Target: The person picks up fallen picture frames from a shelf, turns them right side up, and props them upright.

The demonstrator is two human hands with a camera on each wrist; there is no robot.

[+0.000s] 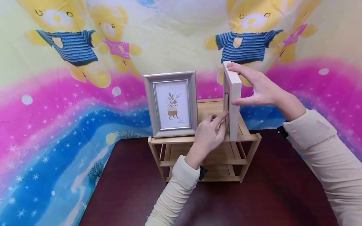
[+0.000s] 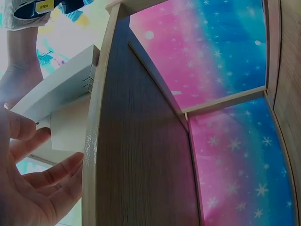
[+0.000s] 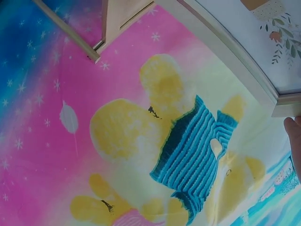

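A pale picture frame (image 1: 235, 110) stands upright, nearly edge-on, on the wooden rack's top shelf (image 1: 210, 110). My right hand (image 1: 260, 88) grips its upper edge, fingers over the top corner and thumb lower on the side. Behind the frame, my left hand (image 1: 209, 133) has its index finger stretched to the back. The left wrist view shows that fingertip at the edge of a white stand flap (image 2: 70, 129) on the back, thumb apart from it. The right wrist view shows the frame's printed front (image 3: 277, 52). Left of it stands a grey-silver picture frame (image 1: 150, 103) with a plant print.
The light wooden rack has lower shelves (image 1: 203, 162) and stands on a dark red-brown table (image 1: 127, 188). A backdrop cloth (image 1: 175, 37) with printed bears hangs close behind the rack and table.
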